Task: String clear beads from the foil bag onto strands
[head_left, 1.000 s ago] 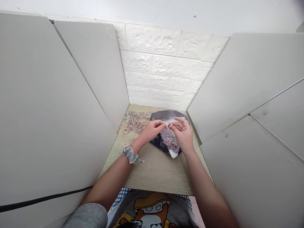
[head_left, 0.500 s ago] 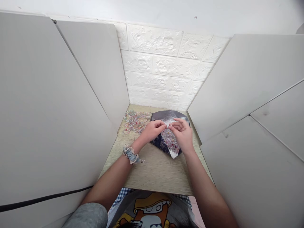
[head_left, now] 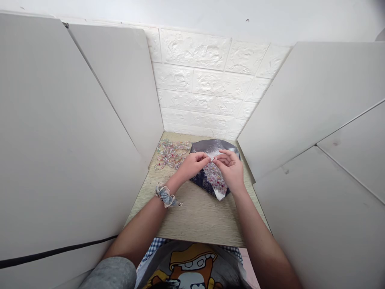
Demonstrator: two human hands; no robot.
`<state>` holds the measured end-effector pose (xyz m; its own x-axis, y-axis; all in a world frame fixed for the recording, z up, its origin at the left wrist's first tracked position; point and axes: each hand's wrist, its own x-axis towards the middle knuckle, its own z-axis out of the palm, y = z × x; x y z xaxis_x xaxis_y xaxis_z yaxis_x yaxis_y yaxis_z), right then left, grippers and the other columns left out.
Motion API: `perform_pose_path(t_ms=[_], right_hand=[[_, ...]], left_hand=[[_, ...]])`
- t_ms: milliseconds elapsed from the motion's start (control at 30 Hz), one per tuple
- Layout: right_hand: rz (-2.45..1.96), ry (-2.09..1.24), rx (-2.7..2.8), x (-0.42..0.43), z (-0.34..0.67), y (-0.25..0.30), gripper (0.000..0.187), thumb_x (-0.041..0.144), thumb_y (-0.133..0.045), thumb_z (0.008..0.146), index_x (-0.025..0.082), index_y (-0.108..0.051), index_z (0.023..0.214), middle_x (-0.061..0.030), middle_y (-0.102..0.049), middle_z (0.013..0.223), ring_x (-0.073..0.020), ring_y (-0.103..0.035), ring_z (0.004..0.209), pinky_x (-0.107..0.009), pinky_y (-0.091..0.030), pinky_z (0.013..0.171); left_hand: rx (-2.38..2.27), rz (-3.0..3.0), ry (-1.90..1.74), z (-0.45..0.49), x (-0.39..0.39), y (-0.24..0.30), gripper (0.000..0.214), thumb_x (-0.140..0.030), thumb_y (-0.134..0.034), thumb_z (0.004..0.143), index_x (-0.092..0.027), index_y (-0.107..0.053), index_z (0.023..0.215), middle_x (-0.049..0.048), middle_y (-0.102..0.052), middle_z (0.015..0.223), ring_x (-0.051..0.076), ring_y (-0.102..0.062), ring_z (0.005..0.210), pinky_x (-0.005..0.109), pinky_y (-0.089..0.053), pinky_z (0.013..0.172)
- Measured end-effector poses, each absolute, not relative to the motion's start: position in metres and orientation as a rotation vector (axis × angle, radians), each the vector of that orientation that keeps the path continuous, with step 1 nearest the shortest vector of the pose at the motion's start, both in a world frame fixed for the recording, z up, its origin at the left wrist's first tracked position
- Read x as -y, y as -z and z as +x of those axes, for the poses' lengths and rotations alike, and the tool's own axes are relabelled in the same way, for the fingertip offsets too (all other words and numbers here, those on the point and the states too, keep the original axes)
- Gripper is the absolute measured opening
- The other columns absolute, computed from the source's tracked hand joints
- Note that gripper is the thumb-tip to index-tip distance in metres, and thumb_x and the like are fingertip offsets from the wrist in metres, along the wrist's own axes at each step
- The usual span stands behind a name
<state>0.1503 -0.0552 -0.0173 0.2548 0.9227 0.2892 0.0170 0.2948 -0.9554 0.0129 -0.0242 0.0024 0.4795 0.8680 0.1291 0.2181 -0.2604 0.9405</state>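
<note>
My left hand (head_left: 194, 165) and my right hand (head_left: 231, 168) meet fingertip to fingertip above a dark, shiny foil bag (head_left: 210, 147) lying on the wooden table (head_left: 195, 216). Both hands pinch something tiny between thumb and fingers; I cannot make out what. Beneath the hands, small coloured beads (head_left: 217, 180) lie heaped in the open bag. A pile of beaded strands (head_left: 170, 154) rests on the table left of the bag, beside my left hand. A blue scrunchie (head_left: 165, 196) sits on my left wrist.
White panels (head_left: 90, 140) wall the narrow table on the left and on the right (head_left: 306, 120). A white brick-pattern wall (head_left: 204, 88) closes the back. A black cable (head_left: 54, 253) runs along the lower left panel.
</note>
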Motion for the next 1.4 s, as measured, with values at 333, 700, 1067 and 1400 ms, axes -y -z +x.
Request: perform_pose_path(t_ms=[333, 700, 1067, 1400], right_hand=[[-1.095, -0.806, 1.143, 0.0559, 0.1491, 0.016, 0.03, 0.018, -0.063, 0.06, 0.02, -0.052, 0.088, 0.0015, -0.057, 0.07, -0.0104, -0.056, 0.067, -0.027, -0.048, 0.066], [-1.098, -0.808, 1.177, 0.0554, 0.149, 0.0188, 0.03, 0.022, -0.063, 0.061, 0.02, -0.052, 0.088, 0.0018, -0.057, 0.069, -0.0104, -0.057, 0.067, -0.028, -0.049, 0.067], [-1.261, -0.634, 1.404, 0.0585, 0.149, 0.0214, 0.025, 0.027, -0.057, 0.067, 0.021, -0.054, 0.091, -0.0012, -0.061, 0.075, -0.0128, -0.058, 0.07, -0.031, -0.049, 0.07], [-1.338, -0.579, 1.466, 0.0584, 0.1522, 0.0225, 0.024, 0.028, -0.056, 0.068, 0.021, -0.056, 0.092, -0.0013, -0.063, 0.072, -0.0145, -0.06, 0.069, -0.031, -0.049, 0.067]], left_hand=[[-0.946, 1.776, -0.829, 0.0124, 0.0233, -0.0014, 0.025, -0.037, -0.044, 0.073, -0.014, -0.051, 0.064, -0.0044, -0.038, 0.054, 0.006, -0.032, 0.051, 0.02, -0.026, 0.049], [-0.942, 1.785, -0.821, 0.0129, 0.0244, -0.0018, 0.027, -0.037, -0.042, 0.073, -0.013, -0.053, 0.067, -0.004, -0.039, 0.055, 0.006, -0.032, 0.05, 0.02, -0.026, 0.048], [-1.021, 1.936, -0.78, 0.0099, 0.0219, -0.0008, 0.029, -0.037, -0.041, 0.073, -0.015, -0.061, 0.074, -0.0003, -0.057, 0.066, 0.009, -0.044, 0.058, 0.021, -0.032, 0.054], [-1.043, 1.89, -0.741, 0.009, 0.0189, 0.0038, 0.035, -0.044, -0.042, 0.072, -0.014, -0.061, 0.068, -0.0029, -0.047, 0.053, 0.007, -0.038, 0.048, 0.019, -0.028, 0.046]])
